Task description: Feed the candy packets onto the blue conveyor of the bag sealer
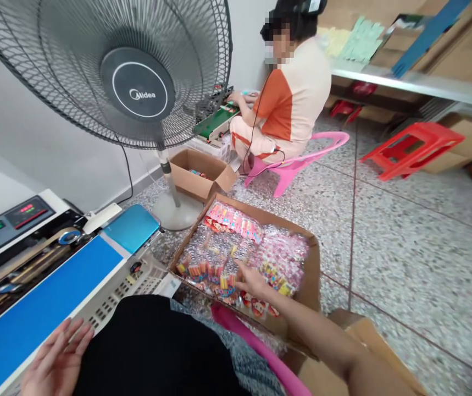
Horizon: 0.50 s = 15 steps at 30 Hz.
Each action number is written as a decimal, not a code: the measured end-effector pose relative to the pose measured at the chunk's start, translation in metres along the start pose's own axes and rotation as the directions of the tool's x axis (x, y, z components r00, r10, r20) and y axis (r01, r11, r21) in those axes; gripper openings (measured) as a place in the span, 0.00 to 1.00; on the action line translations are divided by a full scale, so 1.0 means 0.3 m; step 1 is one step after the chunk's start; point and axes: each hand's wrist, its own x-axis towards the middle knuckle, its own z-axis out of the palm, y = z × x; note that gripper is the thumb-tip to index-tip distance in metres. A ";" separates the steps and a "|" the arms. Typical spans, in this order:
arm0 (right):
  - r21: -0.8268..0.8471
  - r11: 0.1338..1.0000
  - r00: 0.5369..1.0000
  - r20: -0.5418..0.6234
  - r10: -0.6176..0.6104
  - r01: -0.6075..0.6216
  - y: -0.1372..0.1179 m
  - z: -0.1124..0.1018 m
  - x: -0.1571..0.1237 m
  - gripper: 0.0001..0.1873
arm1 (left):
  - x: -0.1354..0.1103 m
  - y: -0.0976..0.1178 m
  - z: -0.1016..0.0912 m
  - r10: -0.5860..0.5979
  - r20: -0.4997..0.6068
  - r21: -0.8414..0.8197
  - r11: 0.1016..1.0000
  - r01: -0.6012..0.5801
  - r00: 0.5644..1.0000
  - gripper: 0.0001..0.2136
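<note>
My left hand [56, 360] hovers open, fingers spread, over the near edge of the blue conveyor belt [42, 308] of a sealing machine at the lower left. My right hand [250, 280] reaches into a large cardboard box [312, 269] on the floor. Its fingers rest among clear packets of colourful small items [239, 250], pinching at one; whether it has lifted a packet I cannot make out. My dark-clothed lap fills the bottom centre.
A Midea standing fan [137, 93] rises just behind the box. A smaller open carton [200, 173] sits by its base. Another person [289, 93] sits on a pink stool [301, 159] at a second machine. A red stool [412, 146] and shelving stand at right.
</note>
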 end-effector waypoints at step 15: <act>-0.213 0.956 0.967 -0.200 0.159 -0.201 -0.069 0.076 0.033 0.32 | 0.011 -0.013 0.023 0.062 0.001 -0.011 0.998 -0.062 0.998 0.07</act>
